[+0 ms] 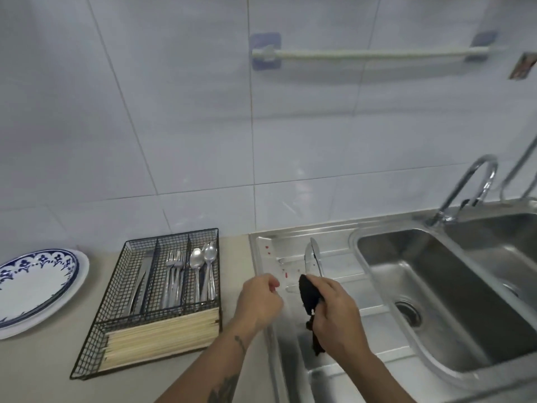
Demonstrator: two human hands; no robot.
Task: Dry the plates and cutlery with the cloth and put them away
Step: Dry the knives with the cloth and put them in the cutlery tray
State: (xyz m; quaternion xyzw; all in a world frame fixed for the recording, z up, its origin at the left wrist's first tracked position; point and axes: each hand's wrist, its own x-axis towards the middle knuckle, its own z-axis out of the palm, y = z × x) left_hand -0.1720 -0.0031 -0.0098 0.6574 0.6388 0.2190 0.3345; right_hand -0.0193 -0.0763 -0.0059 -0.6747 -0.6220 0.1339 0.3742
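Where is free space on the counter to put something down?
Bare counter lies between the plates and the wire cutlery tray, and in front of both. The strip between tray and draining board is narrow, with the left hand above it. Around the knives it is crowded: the right hand holds the cloth there.

We see the right hand (337, 312) gripping a dark cloth (309, 292) over the steel draining board (334, 359), with knives (312, 257) lying just beyond it. The left hand (260, 301) hovers beside it, fingers curled, holding nothing we can make out. On the desk (35, 370) a wire cutlery tray (157, 301) holds forks, spoons (203, 257) and chopsticks; stacked plates (37, 283) sit at far left.
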